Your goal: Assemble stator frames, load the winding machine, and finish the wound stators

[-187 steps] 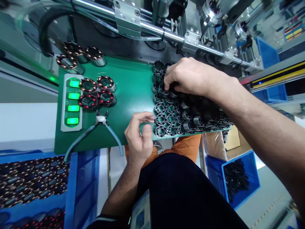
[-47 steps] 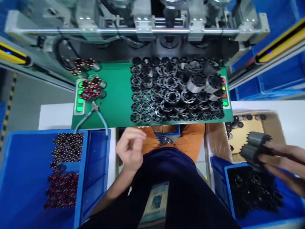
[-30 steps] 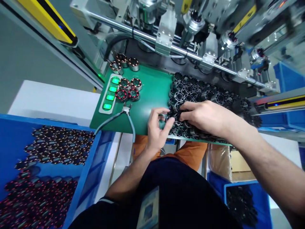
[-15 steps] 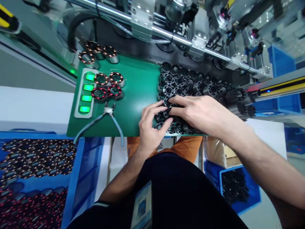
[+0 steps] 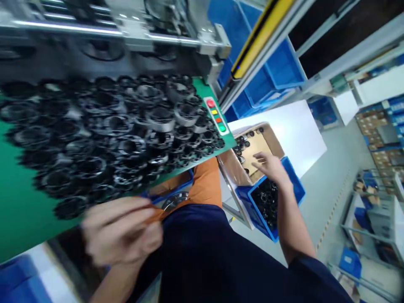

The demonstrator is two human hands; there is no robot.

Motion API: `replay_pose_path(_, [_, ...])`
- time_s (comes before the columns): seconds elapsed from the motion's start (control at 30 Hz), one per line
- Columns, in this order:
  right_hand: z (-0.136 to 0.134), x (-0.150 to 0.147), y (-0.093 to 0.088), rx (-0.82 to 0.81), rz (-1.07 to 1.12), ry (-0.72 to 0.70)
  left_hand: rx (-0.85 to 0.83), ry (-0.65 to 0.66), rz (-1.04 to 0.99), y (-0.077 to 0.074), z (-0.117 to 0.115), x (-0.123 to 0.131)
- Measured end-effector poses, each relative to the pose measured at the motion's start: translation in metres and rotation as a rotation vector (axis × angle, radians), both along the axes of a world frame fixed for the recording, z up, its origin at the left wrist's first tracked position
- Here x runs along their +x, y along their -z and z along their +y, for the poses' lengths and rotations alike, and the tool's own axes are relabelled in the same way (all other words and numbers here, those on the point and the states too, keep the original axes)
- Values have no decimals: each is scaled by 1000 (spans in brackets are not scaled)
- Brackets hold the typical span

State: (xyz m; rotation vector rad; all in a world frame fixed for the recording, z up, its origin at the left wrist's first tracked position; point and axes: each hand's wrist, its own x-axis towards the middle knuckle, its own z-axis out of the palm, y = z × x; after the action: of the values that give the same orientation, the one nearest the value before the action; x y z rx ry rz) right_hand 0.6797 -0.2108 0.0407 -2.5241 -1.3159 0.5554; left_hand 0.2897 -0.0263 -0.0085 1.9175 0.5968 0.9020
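Note:
A heap of black toothed ring parts (image 5: 110, 134) covers the green work surface (image 5: 19, 210). My left hand (image 5: 121, 233) hangs below the surface's front edge over my lap, smeared by motion, its fingers loosely curled. My right hand (image 5: 269, 168) is stretched out to the right, fingers spread, over a blue bin (image 5: 295, 185) of the same black parts (image 5: 268, 202) and next to a brown cardboard box (image 5: 259, 145) holding a few more. Nothing shows in the right hand.
A grey machine with steel rails (image 5: 110, 29) stands behind the green surface. A strip of red, yellow and green buttons (image 5: 216, 115) sits at its right end. Blue crates (image 5: 268, 71) and a white table (image 5: 290, 126) lie to the right, with shelving (image 5: 378, 134) beyond.
Both hands have left the heap on the green surface. The right hand has swung out to the blue bin at the right; the left has dropped to my lap. The view has turned right.

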Motion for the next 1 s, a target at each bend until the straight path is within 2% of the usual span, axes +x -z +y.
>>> replay_pose_path(0.07, [-19, 17, 47, -139, 145, -17, 54, 134, 91, -2, -24, 49])
replay_pose_path(0.1, [-26, 21, 65, -182, 210, -34, 102, 230, 182, -3, -34, 76])
replay_pose_path(0.17, [-36, 26, 90, -218, 305, -66, 241, 460, 447, -3, -50, 134])
replay_pose_path(0.2, [-39, 29, 97, -216, 336, -79, 283, 519, 526, -2, -54, 164])
replay_pose_path(0.33, [-51, 41, 107, -142, 398, -119, 379, 567, 740, 12, -56, 267])
replay_pose_path(0.4, [-58, 44, 107, -75, 396, -114, 396, 572, 857, 20, -56, 301])
replay_pose_path(0.47, [-68, 42, 104, 14, 370, -71, 393, 575, 962, 27, -58, 321])
replay_pose_path(0.53, [-80, 37, 100, 115, 328, 8, 384, 581, 1035, 30, -61, 331])
replay_pose_path(0.63, [-97, 27, 93, 244, 272, 148, 369, 578, 1068, 28, -66, 331])
replay_pose_path(0.77, [-107, 11, 83, 371, 205, 308, 319, 569, 971, 10, -65, 314])
replay_pose_path(0.9, [-103, -10, 64, 496, 115, 393, 173, 596, 744, -20, -60, 272])
replay_pose_path(1.0, [-95, -34, 42, 579, 74, 378, -27, 634, 564, -36, -54, 208])
